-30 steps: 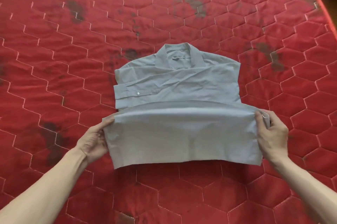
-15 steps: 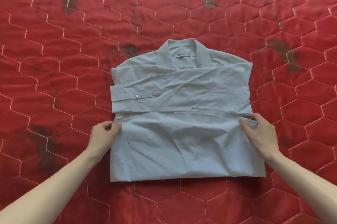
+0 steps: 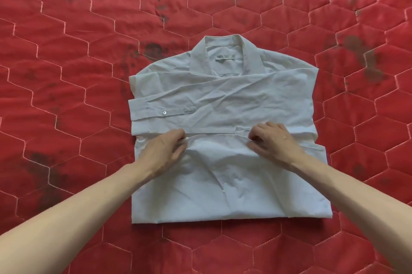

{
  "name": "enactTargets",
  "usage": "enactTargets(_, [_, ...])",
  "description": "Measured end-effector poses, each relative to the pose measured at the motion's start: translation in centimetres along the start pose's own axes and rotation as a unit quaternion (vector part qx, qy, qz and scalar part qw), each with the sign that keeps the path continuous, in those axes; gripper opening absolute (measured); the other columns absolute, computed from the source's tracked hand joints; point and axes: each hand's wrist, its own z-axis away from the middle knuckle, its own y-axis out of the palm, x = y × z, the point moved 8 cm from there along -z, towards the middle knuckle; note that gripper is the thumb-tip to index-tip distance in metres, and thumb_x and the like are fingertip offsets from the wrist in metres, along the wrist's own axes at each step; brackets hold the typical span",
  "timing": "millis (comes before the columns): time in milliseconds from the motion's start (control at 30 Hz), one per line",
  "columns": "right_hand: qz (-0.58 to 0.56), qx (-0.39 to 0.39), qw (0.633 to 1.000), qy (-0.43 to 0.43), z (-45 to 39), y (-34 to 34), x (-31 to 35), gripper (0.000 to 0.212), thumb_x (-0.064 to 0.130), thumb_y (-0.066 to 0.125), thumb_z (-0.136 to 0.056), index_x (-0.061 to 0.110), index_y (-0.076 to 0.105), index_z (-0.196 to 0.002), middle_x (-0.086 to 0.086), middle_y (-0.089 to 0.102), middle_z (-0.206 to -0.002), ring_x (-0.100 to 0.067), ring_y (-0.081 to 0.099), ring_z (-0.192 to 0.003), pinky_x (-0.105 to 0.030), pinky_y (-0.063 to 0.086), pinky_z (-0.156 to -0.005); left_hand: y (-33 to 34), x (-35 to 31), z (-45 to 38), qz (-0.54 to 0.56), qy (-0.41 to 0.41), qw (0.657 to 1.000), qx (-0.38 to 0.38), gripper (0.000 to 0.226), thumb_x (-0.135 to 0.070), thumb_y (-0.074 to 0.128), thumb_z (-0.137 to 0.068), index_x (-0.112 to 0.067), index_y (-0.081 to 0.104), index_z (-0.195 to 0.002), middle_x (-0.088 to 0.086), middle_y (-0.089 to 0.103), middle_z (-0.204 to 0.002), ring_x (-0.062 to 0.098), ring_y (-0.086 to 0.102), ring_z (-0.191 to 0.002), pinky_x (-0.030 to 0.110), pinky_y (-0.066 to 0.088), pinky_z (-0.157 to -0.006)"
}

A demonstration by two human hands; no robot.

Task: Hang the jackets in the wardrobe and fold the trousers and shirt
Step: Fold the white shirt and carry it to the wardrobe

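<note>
A pale blue-white shirt [image 3: 225,99] lies flat, collar away from me, with both sleeves folded across its chest. Its lower part is doubled up toward the middle. My left hand [image 3: 165,151] rests on the upper edge of that folded part, fingers curled and pinching the cloth. My right hand [image 3: 274,142] does the same a little to the right, fingertips gripping the fold's edge. The two hands are close together near the shirt's centre. No jackets or trousers are in view.
The shirt lies on a red quilted bedspread [image 3: 89,62] with a hexagon stitch pattern and several dark stains [image 3: 153,50]. The bedspread fills the whole view on all sides of the shirt.
Both hands have slid from the outer corners of the folded lower part inward to its middle. The fold, lifted a second ago, now lies down on the shirt.
</note>
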Motion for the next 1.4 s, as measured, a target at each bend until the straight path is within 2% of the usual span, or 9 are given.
enactTargets(167, [0.027, -0.183, 0.982, -0.047, 0.9, -4.1, -0.2, 0.014, 0.017, 0.067, -0.102, 0.008, 0.064, -0.092, -0.007, 0.060, -0.087, -0.031, 0.055, -0.080, -0.044, 0.042, -0.070, -3.7, -2.5, 2.4, -0.094, 0.188, 0.968, -0.140, 0.010, -0.018, 0.050, -0.106, -0.012, 0.056, -0.103, 0.004, 0.057, -0.088, 0.023, 0.055, -0.067, 0.035, 0.042, -0.055])
enactTargets(300, [0.030, -0.156, 0.987, 0.025, 0.0, -3.6, -1.0, 0.012, 0.017, 0.067, -0.100, 0.005, 0.064, -0.096, -0.011, 0.061, -0.093, -0.037, 0.058, -0.084, -0.046, 0.043, -0.072, -4.3, -3.3, 1.1, -0.094, 0.172, 0.962, -0.188, 0.009, -0.009, 0.055, -0.103, -0.004, 0.062, -0.100, 0.007, 0.061, -0.087, 0.030, 0.060, -0.075, 0.042, 0.048, -0.064])
enactTargets(567, [0.004, -0.050, 0.996, 0.080, -0.2, -0.6, -0.6, 0.024, 0.033, 0.067, -0.099, 0.011, 0.059, -0.105, -0.010, 0.066, -0.086, -0.038, 0.060, -0.085, -0.046, 0.043, -0.075, 0.9, -0.3, -2.6, -0.053, -0.087, 0.993, 0.061, 0.034, -0.055, 0.062, -0.097, -0.021, 0.067, -0.096, -0.001, 0.069, -0.087, 0.023, 0.063, -0.084, 0.038, 0.049, -0.075])
enactTargets(667, [-0.039, -0.016, 0.999, -0.025, 0.6, -0.1, 1.1, 0.021, 0.024, 0.062, -0.103, 0.010, 0.055, -0.089, -0.007, 0.059, -0.082, -0.037, 0.059, -0.079, -0.045, 0.044, -0.063, 1.5, -2.6, -2.4, -0.017, 0.000, 0.996, 0.090, 0.007, -0.028, 0.068, -0.093, -0.022, 0.070, -0.091, -0.001, 0.071, -0.086, 0.025, 0.066, -0.082, 0.037, 0.050, -0.070])
enactTargets(767, [0.024, -0.079, 0.987, -0.138, 2.1, -1.3, 2.4, 0.018, 0.016, 0.060, -0.104, 0.004, 0.066, -0.092, -0.010, 0.059, -0.083, -0.034, 0.059, -0.070, -0.043, 0.047, -0.054, -0.3, -6.2, -0.3, -0.082, 0.204, 0.975, -0.034, 0.008, -0.010, 0.064, -0.099, -0.012, 0.070, -0.094, 0.006, 0.070, -0.086, 0.032, 0.067, -0.072, 0.041, 0.051, -0.055])
enactTargets(967, [0.047, -0.187, 0.972, -0.133, 2.6, -3.5, 1.7, 0.020, 0.019, 0.050, -0.106, 0.006, 0.066, -0.105, -0.009, 0.063, -0.091, -0.032, 0.058, -0.077, -0.041, 0.042, -0.068, -1.4, -7.6, 3.0, -0.171, 0.393, 0.896, -0.119, 0.068, 0.028, 0.066, -0.073, -0.009, 0.072, -0.131, 0.001, 0.072, -0.131, 0.021, 0.076, -0.097, 0.032, 0.060, -0.057])
enactTargets(1100, [0.021, -0.178, 0.984, -0.019, 0.4, -3.3, -0.3, 0.012, 0.014, 0.060, -0.104, 0.006, 0.069, -0.105, -0.009, 0.063, -0.092, -0.035, 0.060, -0.081, -0.045, 0.042, -0.072, -1.1, -6.1, 0.9, -0.169, 0.298, 0.930, -0.134, 0.075, 0.023, 0.063, -0.080, -0.008, 0.052, -0.147, 0.006, 0.067, -0.138, 0.029, 0.069, -0.095, 0.041, 0.060, -0.074])
enactTargets(1233, [0.018, -0.125, 0.990, 0.058, -1.0, -2.4, -1.5, 0.013, 0.017, 0.071, -0.096, 0.011, 0.069, -0.107, -0.008, 0.064, -0.102, -0.034, 0.057, -0.093, -0.048, 0.046, -0.077, -1.1, -2.1, -1.3, -0.091, 0.049, 0.983, -0.149, 0.035, -0.013, 0.069, -0.095, -0.006, 0.065, -0.129, 0.013, 0.069, -0.119, 0.039, 0.065, -0.105, 0.052, 0.052, -0.088])
enactTargets(1400, [0.042, -0.112, 0.992, 0.048, -1.8, -1.8, -0.9, 0.011, 0.018, 0.068, -0.098, 0.009, 0.066, -0.103, -0.009, 0.065, -0.097, -0.037, 0.058, -0.090, -0.047, 0.044, -0.077, -0.4, -2.0, -3.2, -0.076, -0.019, 0.991, -0.111, 0.024, -0.034, 0.066, -0.099, -0.013, 0.066, -0.112, 0.010, 0.072, -0.106, 0.036, 0.065, -0.100, 0.043, 0.047, -0.082])
